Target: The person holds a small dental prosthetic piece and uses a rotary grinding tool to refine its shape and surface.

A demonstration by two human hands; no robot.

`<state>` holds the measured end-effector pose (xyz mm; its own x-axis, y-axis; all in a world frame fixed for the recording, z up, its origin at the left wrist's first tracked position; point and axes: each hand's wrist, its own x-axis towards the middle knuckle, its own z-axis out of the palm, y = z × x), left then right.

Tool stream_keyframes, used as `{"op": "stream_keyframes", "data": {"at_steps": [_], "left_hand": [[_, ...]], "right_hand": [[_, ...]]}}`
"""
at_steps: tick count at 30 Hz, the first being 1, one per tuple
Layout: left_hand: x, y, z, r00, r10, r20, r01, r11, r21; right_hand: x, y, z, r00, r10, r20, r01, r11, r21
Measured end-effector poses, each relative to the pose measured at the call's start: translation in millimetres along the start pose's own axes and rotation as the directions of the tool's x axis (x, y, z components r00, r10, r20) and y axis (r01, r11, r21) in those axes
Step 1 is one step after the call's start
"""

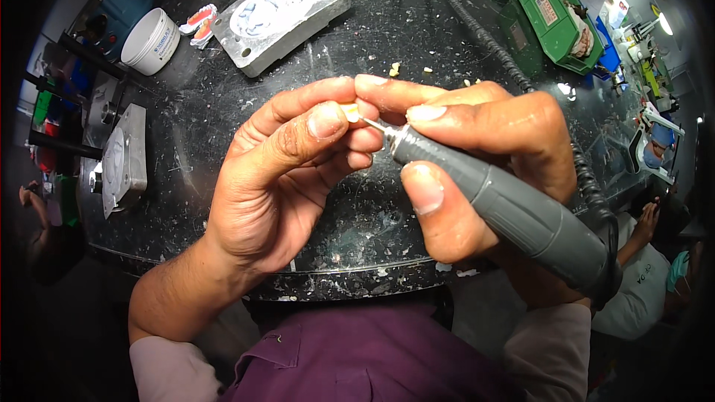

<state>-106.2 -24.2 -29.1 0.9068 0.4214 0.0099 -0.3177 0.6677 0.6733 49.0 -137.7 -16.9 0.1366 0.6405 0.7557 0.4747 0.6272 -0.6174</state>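
A small artificial tooth (350, 111), yellowish white, is pinched between the thumb and fingertips of my left hand (272, 160). My right hand (495, 126) grips a dark grey rotary handpiece (521, 212) like a pen. Its thin metal bur (372, 124) points left and reaches the tooth or comes very close; actual contact is too small to make out. The index fingertips of both hands meet above the tooth. Beyond my hands, several loose teeth (395, 69) lie on the black worktop (365, 231).
A metal flask half (328, 0) filled with white plaster sits at the back. Left of it are pink-and-white denture models (199, 22) and a white tub (151, 41). Another flask (134, 156) stands far left. The handpiece's coiled cord (477, 26) crosses the right side, near green bins (555, 22).
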Motion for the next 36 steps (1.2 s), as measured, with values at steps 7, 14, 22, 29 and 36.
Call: {"op": "stream_keyframes", "data": {"at_steps": [7,14,22,29,36], "left_hand": [[-1.2,-1.1,3.5,0.999,0.009,-0.036,-0.008,0.999,0.031],[-1.7,-0.4,1.7,0.999,0.001,-0.040,-0.001,1.000,0.005],[-1.5,-1.4,2.0,0.997,0.000,-0.077,0.003,0.999,0.043],[-1.7,-1.4,0.7,0.998,0.005,-0.063,-0.002,0.999,0.043],[-1.5,-0.9,2.1,0.996,0.018,-0.083,-0.011,0.997,0.076]], "right_hand": [[1.4,-2.3,0.4,1.000,0.005,-0.004,-0.005,1.000,0.006],[1.8,7.8,-0.3,0.998,-0.046,0.038,0.046,0.999,0.001],[1.8,12.4,-2.7,0.993,-0.098,0.059,0.097,0.995,0.013],[2.2,4.7,1.4,0.999,-0.053,-0.007,0.052,0.996,-0.078],[0.5,1.7,2.5,1.000,-0.010,-0.024,0.008,0.998,-0.064]]}}
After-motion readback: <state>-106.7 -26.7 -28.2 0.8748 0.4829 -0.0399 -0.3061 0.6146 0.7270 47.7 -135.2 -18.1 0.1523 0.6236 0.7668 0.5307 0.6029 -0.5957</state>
